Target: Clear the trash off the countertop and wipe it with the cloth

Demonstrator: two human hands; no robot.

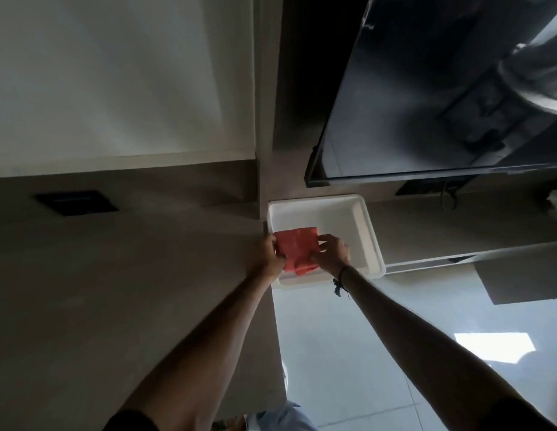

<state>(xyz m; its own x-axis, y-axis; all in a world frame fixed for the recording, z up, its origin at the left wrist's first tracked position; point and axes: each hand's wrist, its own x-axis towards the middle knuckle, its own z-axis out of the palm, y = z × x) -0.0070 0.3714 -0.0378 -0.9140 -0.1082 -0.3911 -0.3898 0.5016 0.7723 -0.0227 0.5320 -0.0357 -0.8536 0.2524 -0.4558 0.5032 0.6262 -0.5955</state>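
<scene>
A red cloth (pixel 297 248), folded into a rough square, hangs over the near left part of a white plastic bin (pixel 361 225). My left hand (pixel 266 255) grips the cloth's left edge. My right hand (pixel 333 251) pinches its right edge from the other side, a dark cord around that wrist. Both arms reach forward from the bottom of the view. The grey-brown countertop (pixel 131 290) spreads to the left of the bin, with no trash visible on the part in view.
A black rectangular outlet plate (pixel 76 202) is set into the counter at the left. A large dark screen (pixel 442 98) hangs at upper right, above a low shelf (pixel 457 225). White wall panel (pixel 115 76) at upper left. Pale tiled floor (pixel 380 353) lies below right.
</scene>
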